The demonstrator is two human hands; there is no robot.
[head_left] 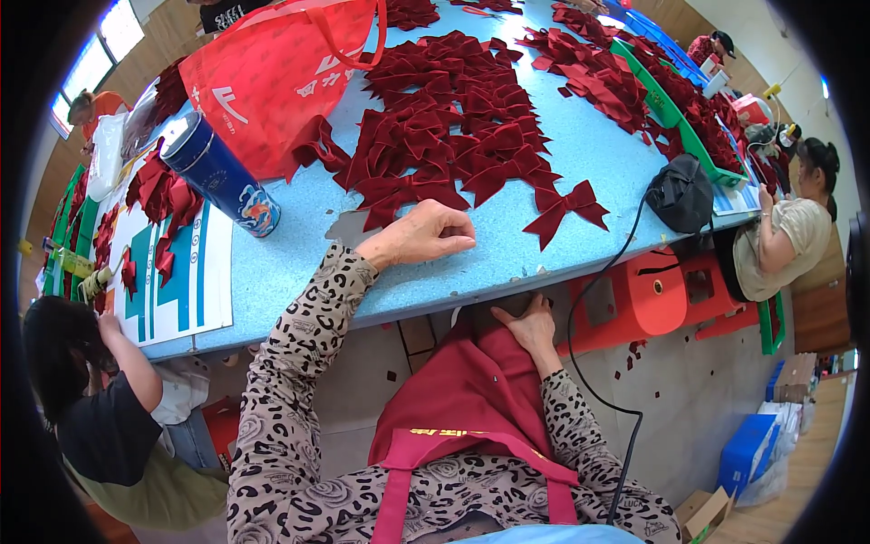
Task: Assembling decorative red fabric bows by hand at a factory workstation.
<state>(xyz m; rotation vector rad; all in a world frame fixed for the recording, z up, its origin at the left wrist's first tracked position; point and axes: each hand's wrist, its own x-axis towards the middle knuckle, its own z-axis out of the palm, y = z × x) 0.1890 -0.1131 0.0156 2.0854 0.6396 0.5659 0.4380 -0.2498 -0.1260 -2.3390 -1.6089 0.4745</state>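
My left hand [422,234] is over the blue table's near edge, its fingers curled together. Whatever it may hold is hidden inside the fingers. Just beyond it lies a broad pile of dark red velvet bows [444,118], and a single bow [567,214] sits apart at the pile's near right corner. My right hand [533,326] is lower, below the table edge at the right side of the dark red apron [453,394] on my lap. Its thumb and fingers stand apart, the fingertips partly shaded by the table edge, and I see nothing in it.
A blue tumbler [222,177] and a red bag [272,91] stand left of the bows. A black pouch-like object [680,195] with a cable lies at the right edge. Green trays [675,113] hold more bows. Red stools [634,295] are below; people work on both sides.
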